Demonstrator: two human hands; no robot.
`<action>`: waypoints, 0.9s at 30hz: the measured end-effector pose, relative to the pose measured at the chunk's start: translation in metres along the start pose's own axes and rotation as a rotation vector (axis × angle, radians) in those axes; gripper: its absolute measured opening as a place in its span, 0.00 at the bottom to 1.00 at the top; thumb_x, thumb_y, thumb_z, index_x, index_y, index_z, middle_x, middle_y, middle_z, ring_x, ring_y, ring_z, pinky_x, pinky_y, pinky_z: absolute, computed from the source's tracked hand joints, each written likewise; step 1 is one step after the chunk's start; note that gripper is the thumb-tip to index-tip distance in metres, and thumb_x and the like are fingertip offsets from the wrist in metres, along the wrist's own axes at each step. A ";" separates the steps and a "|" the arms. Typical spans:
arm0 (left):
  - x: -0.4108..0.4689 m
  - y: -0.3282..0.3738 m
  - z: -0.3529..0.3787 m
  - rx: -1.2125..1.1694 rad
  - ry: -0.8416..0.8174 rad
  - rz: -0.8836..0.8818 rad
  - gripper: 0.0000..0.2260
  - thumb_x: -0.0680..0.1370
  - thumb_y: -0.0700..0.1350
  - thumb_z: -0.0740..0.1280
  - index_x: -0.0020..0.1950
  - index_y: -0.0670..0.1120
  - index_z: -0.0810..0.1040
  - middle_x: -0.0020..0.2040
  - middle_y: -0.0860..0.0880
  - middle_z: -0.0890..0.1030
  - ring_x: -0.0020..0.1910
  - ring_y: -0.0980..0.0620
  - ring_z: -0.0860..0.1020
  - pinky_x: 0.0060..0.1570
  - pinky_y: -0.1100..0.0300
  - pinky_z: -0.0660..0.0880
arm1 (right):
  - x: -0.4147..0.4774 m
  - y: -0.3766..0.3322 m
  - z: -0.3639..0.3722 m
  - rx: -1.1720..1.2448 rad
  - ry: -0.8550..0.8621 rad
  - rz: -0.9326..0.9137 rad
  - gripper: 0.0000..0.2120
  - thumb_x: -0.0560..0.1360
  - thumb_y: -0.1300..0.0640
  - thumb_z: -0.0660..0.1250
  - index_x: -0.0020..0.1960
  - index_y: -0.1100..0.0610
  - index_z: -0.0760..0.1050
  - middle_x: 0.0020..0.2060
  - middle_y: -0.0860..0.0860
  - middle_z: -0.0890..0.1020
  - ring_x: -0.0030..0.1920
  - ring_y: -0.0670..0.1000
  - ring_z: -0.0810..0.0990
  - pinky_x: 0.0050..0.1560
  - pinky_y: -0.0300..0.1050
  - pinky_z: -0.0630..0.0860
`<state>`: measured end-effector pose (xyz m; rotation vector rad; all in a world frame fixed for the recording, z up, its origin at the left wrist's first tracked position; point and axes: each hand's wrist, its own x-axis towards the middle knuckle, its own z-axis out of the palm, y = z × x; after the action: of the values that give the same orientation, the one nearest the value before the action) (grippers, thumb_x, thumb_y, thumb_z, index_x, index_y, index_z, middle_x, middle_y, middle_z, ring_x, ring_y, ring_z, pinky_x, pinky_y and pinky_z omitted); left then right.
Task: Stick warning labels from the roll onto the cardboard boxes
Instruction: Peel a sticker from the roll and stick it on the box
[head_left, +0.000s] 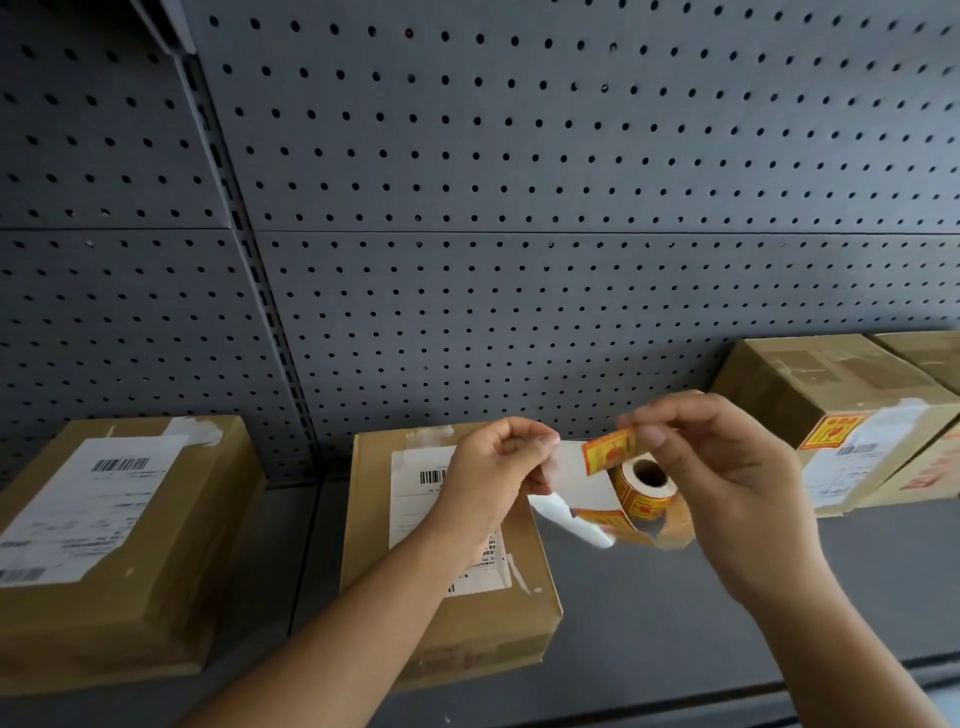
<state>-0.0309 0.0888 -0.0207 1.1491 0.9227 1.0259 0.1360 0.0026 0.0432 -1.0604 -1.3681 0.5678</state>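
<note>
My right hand (727, 478) pinches an orange and yellow warning label (608, 449) by its upper right corner, half peeled off the white backing strip (576, 478). My left hand (493, 473) pinches the left end of that strip. The label roll (647, 486) hangs below my right hand, its tail of backing curling down. Under my left hand lies a cardboard box (447, 618) with a white shipping label. Another such box (130, 545) lies at the left. At the right stands a box (810, 395) bearing a warning label (826, 431).
The boxes lie on a dark grey shelf (675, 623) backed by a grey pegboard wall (519, 208). More cardboard boxes (930, 353) sit at the far right edge. A slotted upright (244, 249) divides the pegboard panels.
</note>
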 end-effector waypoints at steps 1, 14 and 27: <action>-0.001 0.001 0.001 0.018 -0.007 0.011 0.06 0.80 0.41 0.70 0.52 0.39 0.82 0.40 0.45 0.85 0.37 0.54 0.82 0.39 0.61 0.81 | 0.002 0.000 0.001 -0.005 0.014 0.016 0.07 0.74 0.59 0.70 0.46 0.48 0.82 0.43 0.50 0.86 0.43 0.53 0.85 0.43 0.41 0.80; -0.020 0.016 -0.001 0.616 -0.110 0.323 0.12 0.83 0.53 0.64 0.63 0.57 0.82 0.53 0.60 0.86 0.53 0.65 0.82 0.56 0.63 0.80 | 0.014 0.005 0.007 -0.015 0.097 0.208 0.10 0.77 0.63 0.70 0.54 0.51 0.82 0.42 0.51 0.86 0.42 0.47 0.85 0.43 0.35 0.81; -0.042 0.028 -0.012 0.203 -0.058 0.251 0.09 0.79 0.47 0.71 0.58 0.48 0.83 0.51 0.48 0.86 0.52 0.49 0.84 0.57 0.51 0.81 | 0.013 0.007 0.045 0.378 0.105 0.375 0.11 0.77 0.70 0.68 0.58 0.61 0.78 0.44 0.58 0.81 0.41 0.55 0.86 0.45 0.48 0.84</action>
<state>-0.0577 0.0543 0.0067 1.4852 0.8657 1.1115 0.0974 0.0289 0.0385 -1.0205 -0.9242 0.9896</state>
